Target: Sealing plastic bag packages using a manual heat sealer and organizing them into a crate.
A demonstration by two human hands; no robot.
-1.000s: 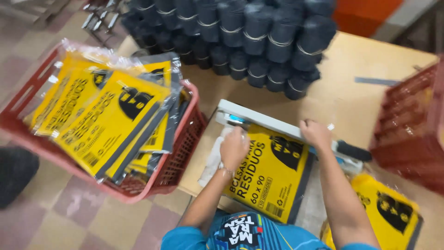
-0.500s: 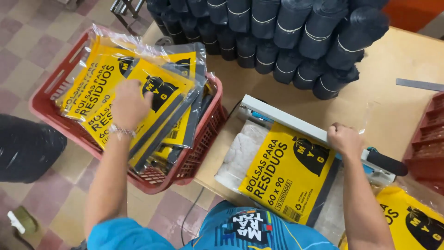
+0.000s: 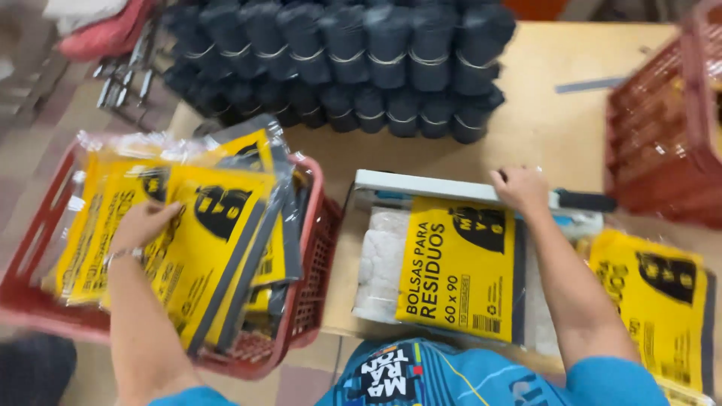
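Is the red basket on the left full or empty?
Full. The red basket is heaped above its rim with yellow packets, and the left hand rests on them.

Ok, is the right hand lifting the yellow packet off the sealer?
No, the right hand presses on the white sealer bar, and the yellow packet lies flat under that bar on the table.

Two red plastic baskets show: one point(image 3: 316, 248) at lower left and one point(image 3: 662, 135) at the upper right edge. Yellow-and-black packs of bags number at least five in the left basket, overlapping too much for an exact count, plus one point(image 3: 459, 271) under the single white sealer bar point(image 3: 429, 186) at centre and one point(image 3: 662, 301) at lower right. Black bag rolls point(image 3: 346, 60) across the top number roughly thirty; two hands are visible, left point(image 3: 143, 224) and right point(image 3: 520, 188).
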